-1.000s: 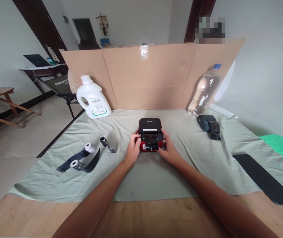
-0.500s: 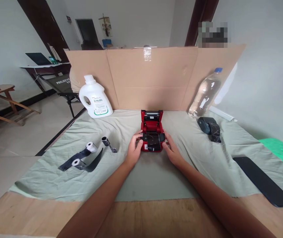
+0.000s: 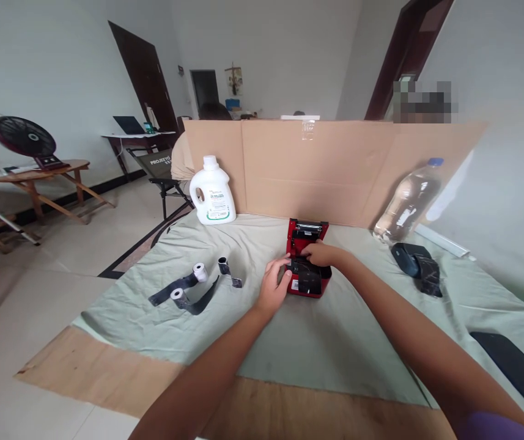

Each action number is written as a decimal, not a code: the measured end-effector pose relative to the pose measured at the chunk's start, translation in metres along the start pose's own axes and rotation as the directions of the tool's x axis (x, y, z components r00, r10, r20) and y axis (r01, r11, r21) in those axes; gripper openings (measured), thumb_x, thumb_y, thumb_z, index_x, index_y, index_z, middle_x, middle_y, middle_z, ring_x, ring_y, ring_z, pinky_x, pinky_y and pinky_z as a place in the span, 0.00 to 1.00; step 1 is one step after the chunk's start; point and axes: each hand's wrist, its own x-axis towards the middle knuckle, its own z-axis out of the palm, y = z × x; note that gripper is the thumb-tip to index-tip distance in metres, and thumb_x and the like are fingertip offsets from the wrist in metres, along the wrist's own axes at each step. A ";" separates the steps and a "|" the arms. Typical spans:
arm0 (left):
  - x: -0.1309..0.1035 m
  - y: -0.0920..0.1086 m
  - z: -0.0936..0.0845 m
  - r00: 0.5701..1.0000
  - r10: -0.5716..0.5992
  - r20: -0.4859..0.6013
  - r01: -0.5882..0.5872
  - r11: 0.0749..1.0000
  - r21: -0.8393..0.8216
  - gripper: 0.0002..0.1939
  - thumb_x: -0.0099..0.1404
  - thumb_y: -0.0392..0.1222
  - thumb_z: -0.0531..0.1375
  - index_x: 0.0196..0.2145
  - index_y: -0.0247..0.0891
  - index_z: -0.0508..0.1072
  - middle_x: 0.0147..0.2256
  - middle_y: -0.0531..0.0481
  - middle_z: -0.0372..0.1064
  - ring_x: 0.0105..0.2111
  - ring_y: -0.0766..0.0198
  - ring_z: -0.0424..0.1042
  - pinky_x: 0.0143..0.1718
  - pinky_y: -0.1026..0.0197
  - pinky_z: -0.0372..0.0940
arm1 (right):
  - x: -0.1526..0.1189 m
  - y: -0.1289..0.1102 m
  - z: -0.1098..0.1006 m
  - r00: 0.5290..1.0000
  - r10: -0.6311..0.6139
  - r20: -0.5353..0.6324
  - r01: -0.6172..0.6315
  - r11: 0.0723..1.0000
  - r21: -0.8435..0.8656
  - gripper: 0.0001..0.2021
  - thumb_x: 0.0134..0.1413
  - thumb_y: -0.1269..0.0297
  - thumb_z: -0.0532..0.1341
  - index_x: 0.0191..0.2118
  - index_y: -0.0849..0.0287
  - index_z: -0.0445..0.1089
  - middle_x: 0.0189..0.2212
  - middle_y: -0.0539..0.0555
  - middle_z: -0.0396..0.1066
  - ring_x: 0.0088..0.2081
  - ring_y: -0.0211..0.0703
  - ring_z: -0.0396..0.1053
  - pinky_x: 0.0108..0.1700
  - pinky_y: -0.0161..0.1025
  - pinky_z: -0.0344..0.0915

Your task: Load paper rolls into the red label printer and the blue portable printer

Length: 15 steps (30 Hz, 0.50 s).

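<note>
A small red printer (image 3: 325,289) stands on the cloth with its lid (image 3: 310,228) up. A strip of black paper (image 3: 310,278) hangs over its front. My left hand (image 3: 274,284) holds the printer's left side, fingers on the upper edge and thumb near the front. Reaching over from the right, my right hand (image 3: 321,253) is closed, with its fingertips down inside the printer by the black paper. What those fingertips grip, if anything, is hidden. Left of the printer lie two white-cored paper rolls (image 3: 200,272) with dark strips unwound and a smaller dark roll (image 3: 224,265).
A white detergent jug (image 3: 213,198) stands at the back left before a cardboard screen (image 3: 317,171). A clear bottle (image 3: 408,201) leans at the back right. A black device with a dark strip (image 3: 411,260) and a long black panel (image 3: 513,373) lie to the right.
My right hand has left the printer's right side and moved over its top, into the opening. My left hand stays at the left side. The camera view has turned left.
</note>
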 end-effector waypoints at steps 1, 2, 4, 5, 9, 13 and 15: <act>0.000 -0.001 0.000 1.000 -0.001 0.001 0.001 1.000 -0.001 0.13 0.71 0.41 0.53 0.52 0.41 0.69 0.58 0.44 0.67 0.58 0.57 0.66 0.60 0.49 0.60 | 0.005 -0.001 0.000 1.000 0.017 0.020 -0.017 1.000 -0.008 0.09 0.42 0.76 0.62 0.26 0.55 0.77 0.30 0.57 0.77 0.48 0.62 0.69 0.50 0.51 0.65; 0.000 -0.001 0.000 1.000 -0.001 0.003 0.001 1.000 -0.002 0.14 0.71 0.41 0.53 0.52 0.42 0.69 0.58 0.44 0.67 0.58 0.56 0.66 0.60 0.48 0.61 | 0.008 -0.002 0.000 0.999 0.035 0.037 -0.034 0.999 -0.017 0.07 0.39 0.76 0.63 0.22 0.56 0.75 0.27 0.58 0.76 0.47 0.64 0.69 0.48 0.52 0.65; 0.000 -0.002 0.000 1.000 0.003 0.006 -0.003 1.000 -0.002 0.14 0.71 0.40 0.53 0.52 0.42 0.70 0.58 0.44 0.67 0.58 0.56 0.66 0.60 0.48 0.61 | 0.014 -0.003 0.001 0.997 0.063 0.052 -0.061 0.998 -0.022 0.07 0.37 0.76 0.64 0.19 0.57 0.71 0.24 0.58 0.73 0.46 0.64 0.68 0.48 0.52 0.65; 0.000 -0.002 0.000 1.000 0.005 0.007 -0.005 1.000 -0.003 0.14 0.71 0.40 0.53 0.52 0.42 0.70 0.58 0.44 0.67 0.58 0.56 0.66 0.60 0.48 0.61 | 0.015 -0.003 0.002 0.996 0.071 0.051 -0.070 0.997 -0.017 0.07 0.37 0.75 0.64 0.18 0.57 0.70 0.24 0.57 0.73 0.46 0.63 0.69 0.48 0.51 0.65; 0.000 0.000 -0.001 1.000 0.007 0.013 -0.006 1.000 -0.011 0.14 0.71 0.40 0.53 0.52 0.42 0.70 0.59 0.45 0.67 0.58 0.56 0.65 0.60 0.48 0.61 | 0.012 -0.003 -0.003 0.996 0.085 -0.001 -0.084 0.995 0.052 0.04 0.40 0.73 0.65 0.24 0.57 0.72 0.29 0.57 0.75 0.43 0.59 0.70 0.46 0.49 0.66; 0.001 0.003 -0.003 1.000 0.010 0.024 -0.010 1.000 -0.014 0.14 0.71 0.40 0.54 0.52 0.42 0.70 0.58 0.45 0.67 0.58 0.56 0.65 0.60 0.48 0.61 | -0.010 0.001 -0.016 0.993 0.069 -0.094 -0.050 0.979 0.199 0.07 0.50 0.66 0.61 0.36 0.57 0.74 0.38 0.57 0.76 0.41 0.52 0.73 0.44 0.46 0.69; 0.001 0.002 -0.003 1.000 0.021 0.021 -0.021 1.000 -0.017 0.14 0.71 0.40 0.54 0.52 0.42 0.70 0.58 0.45 0.67 0.59 0.55 0.64 0.60 0.48 0.61 | -0.024 0.000 -0.023 0.988 0.073 -0.138 -0.003 0.892 0.451 0.08 0.53 0.63 0.60 0.37 0.58 0.74 0.36 0.57 0.76 0.39 0.49 0.73 0.42 0.45 0.69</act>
